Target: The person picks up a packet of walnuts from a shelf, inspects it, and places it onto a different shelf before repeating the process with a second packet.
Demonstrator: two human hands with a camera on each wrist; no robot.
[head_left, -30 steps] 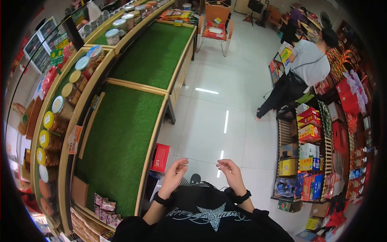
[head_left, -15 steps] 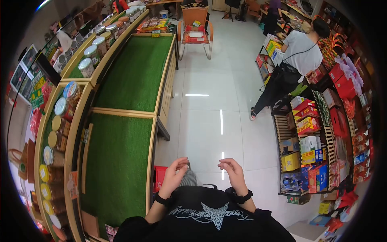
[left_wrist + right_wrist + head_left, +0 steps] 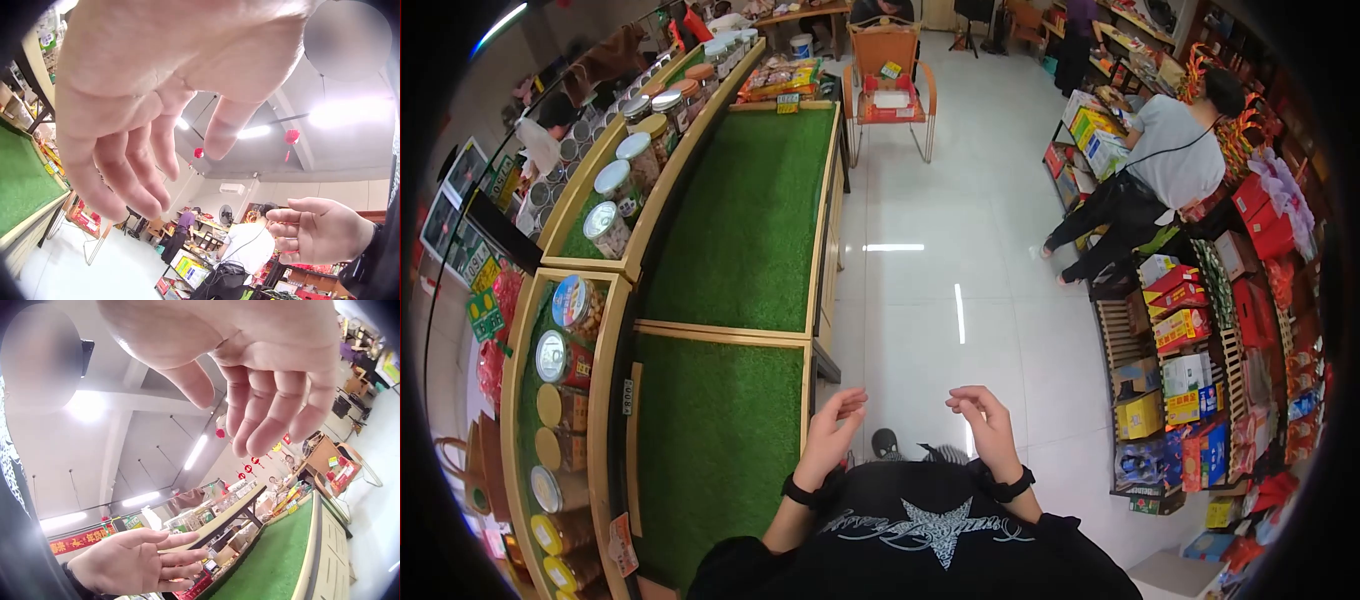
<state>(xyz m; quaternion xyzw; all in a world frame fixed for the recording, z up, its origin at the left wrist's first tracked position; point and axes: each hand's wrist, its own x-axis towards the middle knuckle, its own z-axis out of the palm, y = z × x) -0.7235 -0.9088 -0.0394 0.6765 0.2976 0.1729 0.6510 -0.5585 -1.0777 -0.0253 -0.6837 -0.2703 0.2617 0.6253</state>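
Both hands are raised in front of the black shirt, palms facing each other with a gap between them. The left hand (image 3: 833, 428) holds nothing; its fingers bend loosely, as the left wrist view also shows. Nearest to it is the wooden edge of the display counter (image 3: 730, 400) covered in green turf. The right hand (image 3: 985, 425) is likewise bare, fingers relaxed, over the pale tiled floor (image 3: 940, 340). In the right wrist view the right hand (image 3: 250, 369) hangs large at the top, with the left hand (image 3: 134, 562) below it.
Lidded jars (image 3: 563, 360) line a raised shelf along the left. An orange chair (image 3: 890, 95) bearing a red box stands ahead at the aisle's end. On the right, a person in a grey shirt (image 3: 1175, 160) leans toward shelves, near racks of boxed goods (image 3: 1180, 330).
The view has shifted forward along the aisle and turned, so the counter and jars sit differently. The person at right has bent toward the shelves. Both hands keep nearly the same pose.
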